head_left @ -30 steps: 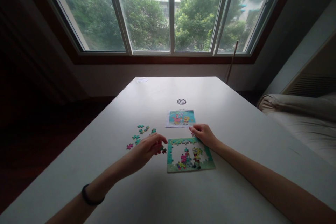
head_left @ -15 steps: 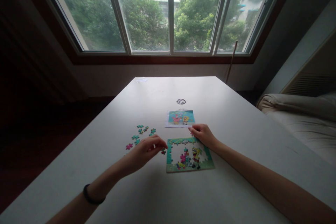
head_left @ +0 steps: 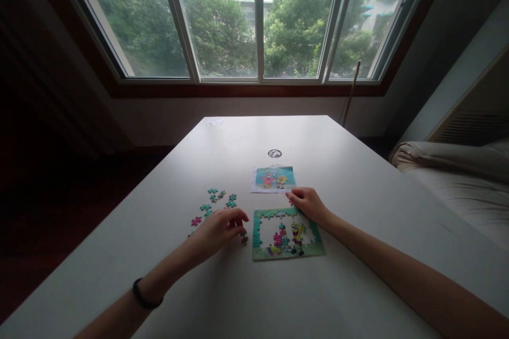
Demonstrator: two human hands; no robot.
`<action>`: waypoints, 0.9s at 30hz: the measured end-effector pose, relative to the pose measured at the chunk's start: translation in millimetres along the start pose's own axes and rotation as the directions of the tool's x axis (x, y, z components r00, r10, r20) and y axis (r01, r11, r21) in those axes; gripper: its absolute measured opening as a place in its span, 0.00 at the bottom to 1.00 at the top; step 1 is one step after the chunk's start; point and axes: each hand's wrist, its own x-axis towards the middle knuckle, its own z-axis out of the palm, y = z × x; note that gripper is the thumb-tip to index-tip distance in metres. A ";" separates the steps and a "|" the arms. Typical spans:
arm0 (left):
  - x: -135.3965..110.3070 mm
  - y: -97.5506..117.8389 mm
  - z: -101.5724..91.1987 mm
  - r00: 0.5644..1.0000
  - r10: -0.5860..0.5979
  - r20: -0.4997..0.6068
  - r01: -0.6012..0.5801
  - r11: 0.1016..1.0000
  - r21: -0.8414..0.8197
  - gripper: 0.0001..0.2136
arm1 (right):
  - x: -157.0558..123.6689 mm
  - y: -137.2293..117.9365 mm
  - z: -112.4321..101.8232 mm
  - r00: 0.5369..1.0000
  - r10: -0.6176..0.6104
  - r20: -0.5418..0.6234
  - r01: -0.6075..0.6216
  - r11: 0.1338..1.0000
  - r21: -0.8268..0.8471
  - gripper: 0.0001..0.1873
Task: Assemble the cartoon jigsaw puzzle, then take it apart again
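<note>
My left grip (head_left: 227, 224) hangs here beside the puzzle (head_left: 256, 235), fingers curled and half closed, thumb tucked under, with a dark piece (head_left: 244, 238) right below the fingertips; from this angle I can't tell whether I have hold of it. Over on the other side, my right grip (head_left: 310, 204) is folded loosely across the puzzle's far right corner, a speck of red showing under the fingertips, and whether anything's pinched there I can't tell either. The puzzle lies flat between the two: border in, yellow figure standing at the right, pink bits at its left, white gaps around them. Out to the left, loose pieces (head_left: 205, 207) scatter beyond my knuckles, mostly teal, with a pink piece (head_left: 196, 221) among them. Just past the puzzle sits the picture card (head_left: 274, 178), its near right corner by my right fingertips. A black band (head_left: 140, 296) circles my left wrist. All of it is on the white surface (head_left: 222, 296), with a round inset (head_left: 274, 153) farther up, then the window (head_left: 222, 26), a stick (head_left: 352, 92) leaning near it, and a padded seat (head_left: 457, 185) off right.
</note>
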 end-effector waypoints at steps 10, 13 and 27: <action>0.7 -15.3 -24.3 0.977 0.049 -0.208 -0.012 0.985 0.173 0.11 | 0.1 0.3 0.2 1.000 0.004 0.011 -0.004 1.000 -0.007 0.20; -1.7 -18.3 -31.7 0.992 0.026 -0.126 0.006 0.968 0.249 0.11 | 0.1 0.9 0.5 1.000 0.002 0.011 -0.002 1.000 -0.002 0.20; -5.8 -8.6 -21.7 0.998 0.009 0.055 -0.028 0.934 0.356 0.11 | 0.7 1.4 0.7 1.000 0.001 0.014 -0.001 1.000 0.007 0.20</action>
